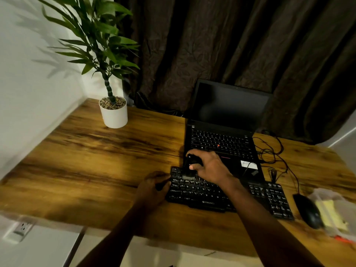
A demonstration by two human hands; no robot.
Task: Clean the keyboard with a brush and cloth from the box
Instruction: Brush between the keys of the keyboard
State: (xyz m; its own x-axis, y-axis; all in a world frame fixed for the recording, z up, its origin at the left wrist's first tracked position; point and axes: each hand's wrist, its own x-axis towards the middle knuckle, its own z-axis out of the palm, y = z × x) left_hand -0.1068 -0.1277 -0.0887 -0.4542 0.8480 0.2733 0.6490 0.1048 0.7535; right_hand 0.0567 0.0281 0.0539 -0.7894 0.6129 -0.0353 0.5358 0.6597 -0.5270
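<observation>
A black keyboard [269, 197] lies on the wooden desk in front of the laptop. My right hand [211, 164] grips a black brush [189, 166] and holds its pale bristles down on the keyboard's upper-left keys. My left hand [152, 187] rests at the keyboard's left edge, fingers curled against its side. At the desk's right edge stands a clear plastic box [339, 212] with a yellow cloth [331, 214] inside. The image is a little blurred.
An open black laptop [221, 139] stands behind the keyboard with tangled black cables [273, 155] to its right. A black mouse [308, 211] lies between keyboard and box. A potted plant [113, 112] is at the back left. The wooden desk [86, 160] stretches left.
</observation>
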